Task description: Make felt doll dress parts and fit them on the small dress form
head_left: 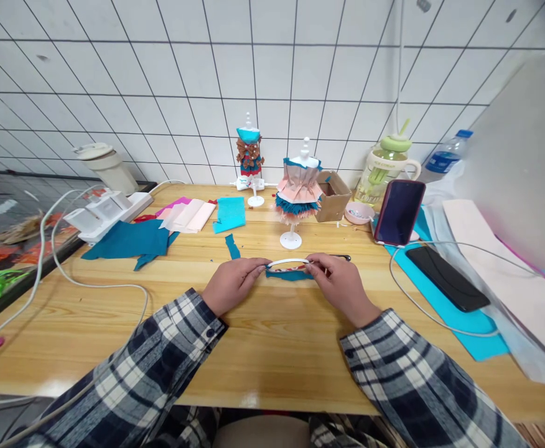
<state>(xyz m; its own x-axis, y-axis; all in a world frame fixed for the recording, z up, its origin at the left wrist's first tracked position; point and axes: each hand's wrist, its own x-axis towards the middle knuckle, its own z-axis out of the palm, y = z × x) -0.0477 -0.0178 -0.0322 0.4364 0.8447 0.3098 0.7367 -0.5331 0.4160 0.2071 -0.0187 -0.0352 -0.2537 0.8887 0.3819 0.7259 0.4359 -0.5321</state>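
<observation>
My left hand and my right hand face each other above the table, fingertips pinched. Between them is a white ring with a red-and-white inside, which looks like a roll of tape. A teal paper strip lies along its near side, and both hands grip the ring's ends with the strip. Whether the strip is stuck to the ring I cannot tell. Just beyond stands a small white dress form wearing a pink and teal paper dress. The dark tip of a tool shows behind my right hand.
Teal paper, pale pink sheets and a power strip lie left. Another dressed form stands behind. Rightward are a cardboard box, a bead dish, a propped phone, a flat black phone and a looping cable.
</observation>
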